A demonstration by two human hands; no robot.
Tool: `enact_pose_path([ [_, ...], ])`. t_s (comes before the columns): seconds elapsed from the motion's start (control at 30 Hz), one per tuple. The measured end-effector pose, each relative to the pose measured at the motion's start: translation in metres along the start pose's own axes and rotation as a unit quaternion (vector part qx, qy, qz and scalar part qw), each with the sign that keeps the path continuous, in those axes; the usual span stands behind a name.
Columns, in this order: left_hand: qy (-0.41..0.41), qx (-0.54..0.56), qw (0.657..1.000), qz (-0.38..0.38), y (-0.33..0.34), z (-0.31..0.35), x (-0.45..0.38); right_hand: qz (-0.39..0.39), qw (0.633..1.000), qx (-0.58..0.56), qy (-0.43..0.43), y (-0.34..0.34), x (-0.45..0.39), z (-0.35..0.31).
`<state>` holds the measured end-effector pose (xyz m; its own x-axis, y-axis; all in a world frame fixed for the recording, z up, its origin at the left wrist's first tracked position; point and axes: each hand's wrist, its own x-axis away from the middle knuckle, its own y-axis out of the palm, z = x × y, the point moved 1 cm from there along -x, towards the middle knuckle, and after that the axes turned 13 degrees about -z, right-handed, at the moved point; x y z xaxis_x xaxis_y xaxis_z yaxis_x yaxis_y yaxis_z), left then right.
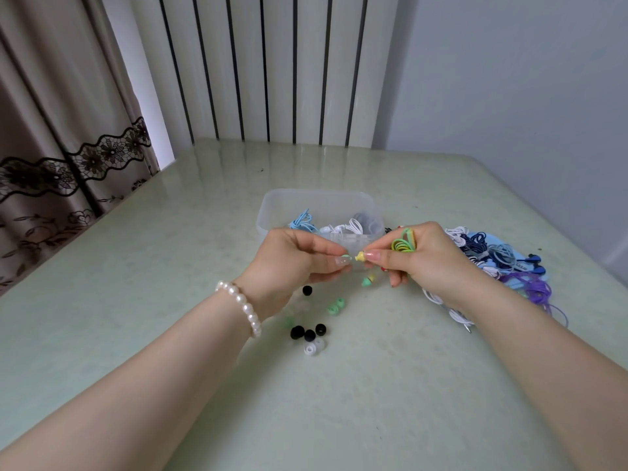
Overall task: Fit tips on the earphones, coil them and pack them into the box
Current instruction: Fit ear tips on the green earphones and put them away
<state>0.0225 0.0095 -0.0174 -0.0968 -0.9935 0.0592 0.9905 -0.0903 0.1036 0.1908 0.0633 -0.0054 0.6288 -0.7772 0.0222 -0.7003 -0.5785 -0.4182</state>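
Clear box (272,205) with coiled earphones sits just beyond both hands, right hand (424,256) grips yellow-green coil (403,243) and pinches its yellow earbud (359,256), left hand (295,256) pinches green tip (346,257) touching it.

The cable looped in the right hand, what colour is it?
Yellow-green cable, seen in the head view.

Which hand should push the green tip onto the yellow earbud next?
Left hand: it pinches the green tip beside the yellow earbud, which the right hand holds along with the coiled cable.
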Motion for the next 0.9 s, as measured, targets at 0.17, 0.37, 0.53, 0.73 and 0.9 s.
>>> enact_pose_path([
  [0.17, -0.021, 0.092, 0.995, -0.015, 0.0017, 0.0012, 0.0008, 0.006, 0.999, -0.027, -0.031, 0.0001, 0.0002, -0.0015],
  [0.37, -0.021, 0.078, 0.997, -0.003, 0.0038, 0.0013, 0.0019, 0.011, 0.999, -0.028, -0.037, 0.0017, -0.0008, -0.0013],
  [0.53, -0.021, 0.07, 0.997, -0.001, 0.0057, 0.0018, 0.0033, 0.019, 0.999, -0.018, -0.048, 0.0026, -0.0008, -0.0022],
  [0.73, -0.019, 0.062, 0.998, 0.001, 0.0066, 0.0007, 0.0039, 0.008, 0.999, 0.011, -0.048, 0.0057, 0.0016, -0.0034],
  [0.9, -0.024, 0.076, 0.997, -0.001, 0.0072, 0.0009, 0.0035, 0.028, 0.999, 0.02, -0.042, 0.006, 0.0001, -0.0025],
])
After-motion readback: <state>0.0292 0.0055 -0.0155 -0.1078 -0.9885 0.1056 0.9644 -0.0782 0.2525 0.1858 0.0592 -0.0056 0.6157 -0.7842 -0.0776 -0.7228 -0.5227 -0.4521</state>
